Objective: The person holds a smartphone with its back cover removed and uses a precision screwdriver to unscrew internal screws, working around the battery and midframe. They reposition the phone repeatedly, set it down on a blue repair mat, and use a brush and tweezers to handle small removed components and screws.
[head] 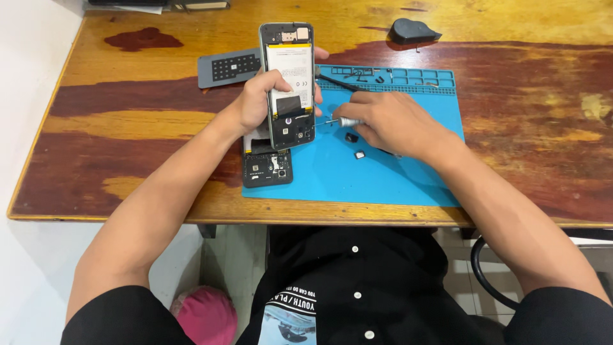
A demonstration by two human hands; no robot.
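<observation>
Gripping an opened smartphone upright above the bench, the left hand wraps it from the left side, fingers curled round the frame and pressed against the exposed white battery, thumb side toward the camera. Back cover is off; circuit boards show at top and bottom ends of the phone. Right hand pinches a small precision screwdriver between thumb and fingertips, remaining fingers folded in; the silver shaft lies nearly level, its tip touching the lower right corner of the phone. Both hands work over a blue silicone repair mat laid on a worn wooden table. A dark inner cover piece lies at the mat's left edge, just below the phone. Two small loose parts sit on the mat beneath the right hand. A grey gridded tray rests behind the left hand; a dark wedge-shaped object sits farther back, well apart.
</observation>
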